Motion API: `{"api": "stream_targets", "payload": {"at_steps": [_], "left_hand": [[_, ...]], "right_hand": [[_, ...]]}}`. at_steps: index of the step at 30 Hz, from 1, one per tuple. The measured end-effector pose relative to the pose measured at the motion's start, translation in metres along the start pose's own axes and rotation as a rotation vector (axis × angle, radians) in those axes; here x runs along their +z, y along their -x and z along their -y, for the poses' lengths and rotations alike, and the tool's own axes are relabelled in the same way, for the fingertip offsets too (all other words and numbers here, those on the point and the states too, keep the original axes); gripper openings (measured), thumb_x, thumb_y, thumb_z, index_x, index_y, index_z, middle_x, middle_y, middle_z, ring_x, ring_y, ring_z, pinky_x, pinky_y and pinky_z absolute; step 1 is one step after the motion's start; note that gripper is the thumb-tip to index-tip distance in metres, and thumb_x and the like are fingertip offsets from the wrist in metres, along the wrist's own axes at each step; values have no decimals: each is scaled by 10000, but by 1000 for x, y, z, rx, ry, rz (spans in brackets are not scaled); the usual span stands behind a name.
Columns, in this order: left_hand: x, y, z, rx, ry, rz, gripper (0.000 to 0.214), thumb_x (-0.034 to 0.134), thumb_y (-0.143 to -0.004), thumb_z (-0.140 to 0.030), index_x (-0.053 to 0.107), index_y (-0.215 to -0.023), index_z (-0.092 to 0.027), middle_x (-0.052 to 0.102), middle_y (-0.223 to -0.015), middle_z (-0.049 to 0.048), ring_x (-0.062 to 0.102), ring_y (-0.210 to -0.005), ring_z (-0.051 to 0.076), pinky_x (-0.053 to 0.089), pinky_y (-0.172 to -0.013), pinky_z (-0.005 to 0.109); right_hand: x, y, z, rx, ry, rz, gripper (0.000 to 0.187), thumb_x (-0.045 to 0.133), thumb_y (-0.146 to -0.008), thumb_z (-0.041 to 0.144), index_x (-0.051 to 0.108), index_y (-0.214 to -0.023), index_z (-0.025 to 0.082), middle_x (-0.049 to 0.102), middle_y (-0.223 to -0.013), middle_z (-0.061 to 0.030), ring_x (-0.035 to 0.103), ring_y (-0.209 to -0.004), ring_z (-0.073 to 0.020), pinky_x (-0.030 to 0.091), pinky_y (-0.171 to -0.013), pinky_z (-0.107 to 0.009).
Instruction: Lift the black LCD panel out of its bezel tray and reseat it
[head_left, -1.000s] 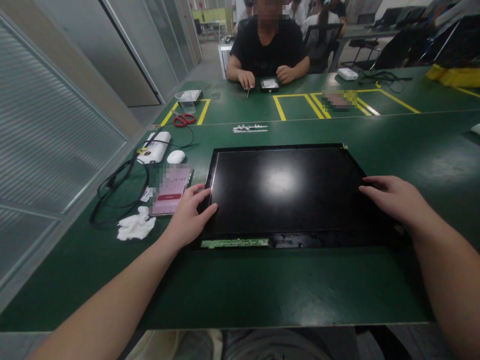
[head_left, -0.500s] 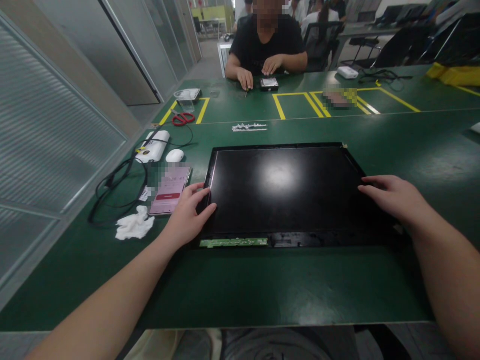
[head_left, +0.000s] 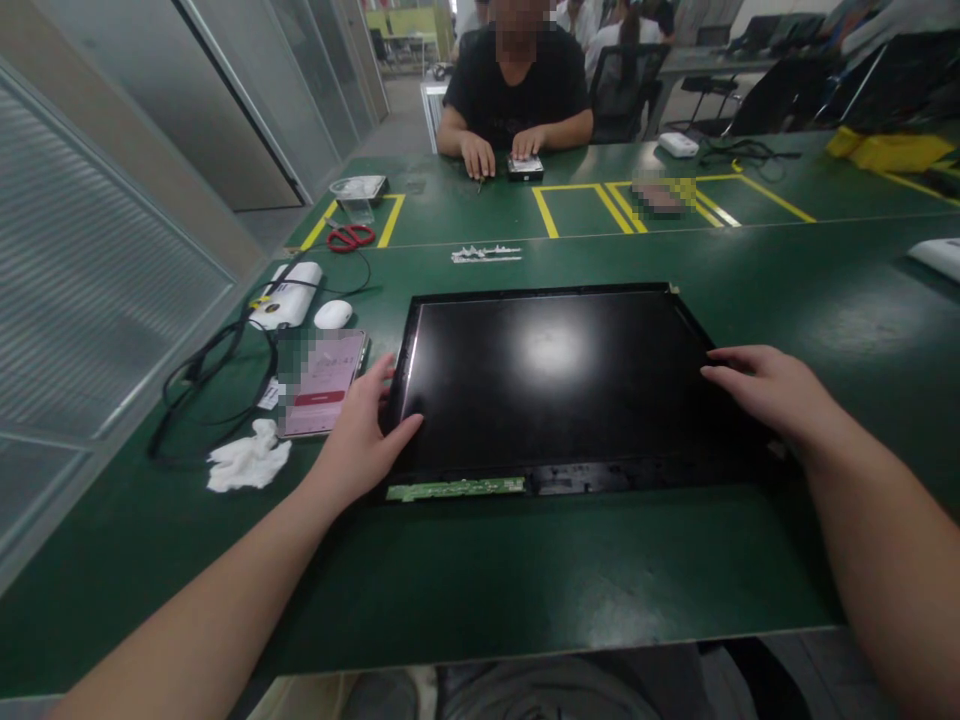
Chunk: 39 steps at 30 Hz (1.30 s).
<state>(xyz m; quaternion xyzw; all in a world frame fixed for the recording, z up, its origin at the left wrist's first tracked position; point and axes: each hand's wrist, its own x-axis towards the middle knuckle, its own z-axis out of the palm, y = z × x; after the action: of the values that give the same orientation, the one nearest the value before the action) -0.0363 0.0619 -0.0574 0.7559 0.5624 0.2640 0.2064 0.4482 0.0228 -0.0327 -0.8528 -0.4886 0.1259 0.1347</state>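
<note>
A black flat display panel (head_left: 555, 390) lies face up on the green table, with a glare spot on its glossy surface. Along its near left edge runs a narrow green circuit board (head_left: 455, 489). My left hand (head_left: 361, 428) holds the panel's left edge, thumb over the frame and fingers along the outer side, their tips partly hidden. At the right edge, my right hand (head_left: 766, 388) grips the frame, its thumb and fingers close together; its underside is out of sight.
Left of the panel are a phone (head_left: 324, 382), crumpled tissue (head_left: 249, 457), a white mouse (head_left: 334, 315), a white box-like device (head_left: 287, 295), black cables and red scissors (head_left: 351, 237). White strips (head_left: 486, 255) lie behind it. Across the table, a person in black touches a hard drive (head_left: 525, 168).
The view has shifted slightly, moving the scene leftward. My left fingers have slid off the frame's top to its outer side. The person opposite now has a hand on the hard drive.
</note>
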Motion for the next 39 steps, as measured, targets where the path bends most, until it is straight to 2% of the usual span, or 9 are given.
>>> {"api": "stream_targets", "payload": {"at_steps": [3,7,9,13,17,24,28,32,39], "left_hand": [[0,1,-2,9,20,-11,869,658,-900,-409,307,-1658,-168,528,-1545,235,601,-1345,389,512,-1116,628],[-1,2,-3,58,-92,53,650,623,-943,-494,544,-1511,-189,510,-1557,224,493,-1468,437,415,-1192,671],[-1,6,-2,79,-127,67,658,675,-908,-580,609,-1458,-224,481,-1579,209,458,-1496,465,376,-1211,693],[4,15,2,151,-149,70,761,761,-827,-683,617,-1479,-317,353,-1703,167,343,-1564,512,361,-1205,721],[6,19,1,182,-119,86,736,777,-841,-657,606,-1489,-353,291,-1744,144,302,-1593,505,371,-1203,715],[5,20,-1,213,-116,85,683,762,-887,-572,582,-1502,-335,261,-1748,155,280,-1616,484,363,-1215,712],[5,21,2,229,-140,99,652,724,-914,-592,589,-1502,-345,288,-1746,147,314,-1594,492,367,-1208,725],[6,20,5,229,-148,101,646,703,-918,-629,611,-1485,-334,313,-1734,157,344,-1573,498,385,-1195,727],[6,20,7,238,-151,113,642,681,-925,-667,624,-1472,-337,338,-1721,155,353,-1564,495,390,-1194,724]], "right_hand": [[-1,2,2,3,-11,6,527,592,-915,404,754,-1307,91,737,-1326,-225,693,-1199,-354,506,-1078,-454],[-2,4,4,-4,-27,5,489,605,-911,387,765,-1281,111,739,-1334,-209,692,-1198,-346,509,-1079,-458],[-3,4,4,-6,-33,9,485,606,-916,392,767,-1279,114,742,-1327,-204,691,-1188,-340,506,-1077,-456],[-4,5,4,-6,-38,7,481,614,-918,385,770,-1283,112,755,-1284,-199,695,-1142,-318,511,-1042,-424],[-2,3,0,-21,-45,-14,488,656,-873,373,778,-1267,113,757,-1251,-193,701,-1071,-295,531,-993,-406],[0,-4,-12,-30,-105,-29,501,693,-780,340,786,-1251,199,782,-1126,-129,728,-1044,-312,562,-1005,-506],[-11,2,-22,-120,-193,93,675,737,-703,386,725,-1355,210,758,-1302,-145,711,-1214,-352,567,-1071,-519],[-27,10,-34,-283,-166,282,926,766,-644,457,593,-1528,243,607,-1570,-152,616,-1388,-405,547,-1125,-562],[-44,11,-58,-361,27,358,998,782,-616,480,572,-1561,239,608,-1574,-147,593,-1419,-419,484,-1188,-592]]}}
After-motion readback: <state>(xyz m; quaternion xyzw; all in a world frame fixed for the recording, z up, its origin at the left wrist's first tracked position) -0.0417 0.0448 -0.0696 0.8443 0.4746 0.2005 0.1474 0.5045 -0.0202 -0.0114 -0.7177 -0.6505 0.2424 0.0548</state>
